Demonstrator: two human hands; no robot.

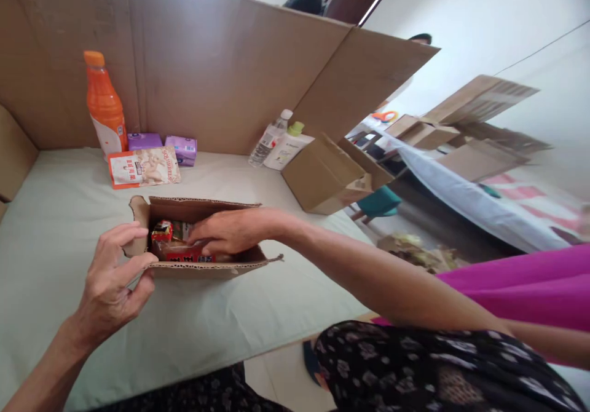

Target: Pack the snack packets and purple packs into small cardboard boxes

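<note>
Your left hand (115, 270) had half-open fingers touching the left end of the carton (198, 272); your right hand (233, 230) reached inside, fingers slightly bent over the red-labelled packet (177, 256), grip unclear.

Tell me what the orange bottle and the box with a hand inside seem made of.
Open box: matt brown corrugated cardboard; its ragged edges show wavy fluting. Orange bottle: probably smooth, slightly shiny plastic, judging by its waisted, moulded shape, though glass can't be excluded.

Black fabric (387, 369) with pale flowers (small, scattered) clothes the person, whose fingers (120, 235) are bare.
</note>
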